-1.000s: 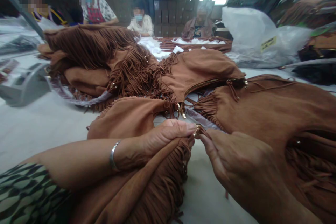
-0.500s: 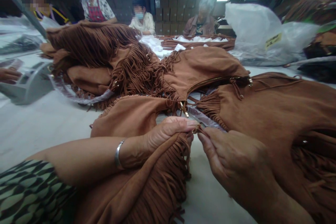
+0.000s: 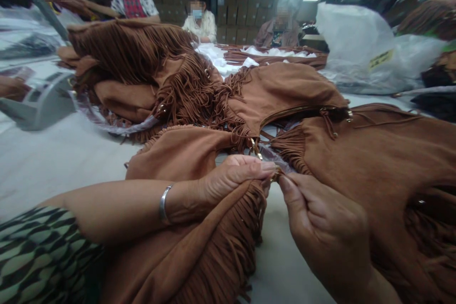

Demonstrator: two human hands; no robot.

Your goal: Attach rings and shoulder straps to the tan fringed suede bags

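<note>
Far L at back, a co-worker's arm (image 3: 94,8) is now stretched out; 1 s ago it didn't show. No bearing on the work in hand AFAICT. Grey dispenser-like unit (image 3: 53,109) and heaped fringed bags (image 3: 131,54) look unmoved on the white table (image 3: 71,161); whole view slid a bit R, prob. just a head turn.

Near L: patterned sleeve (image 3: 46,256), then L forearm (image 3: 117,204) running roughly level to a silver bracelet (image 3: 164,204). L hand (image 3: 235,178) has fingers curled, thumb on top pointing R, clamped on the end of the brown fringed bag (image 3: 185,251). That bag lies below the forearm, body toward the wearer, fringe on its R side.

Ctr: gold h/w (image 3: 275,174) at the bag's end, btwn both hands' fingertips. 1 s ago a gold ring + thin brown strips showed clearer; now it's mostly covered, fingertips tighter. Reads as same detail still being worked, not done.

R hand (image 3: 324,213) comes in from lower R, back of hand up, thumb + index pinching gold h/w, maybe a strip too (hidden); fingers more bent than 1 s ago.

Far R: large brown bag (image 3: 377,156) lies flat, not gripped.
</note>
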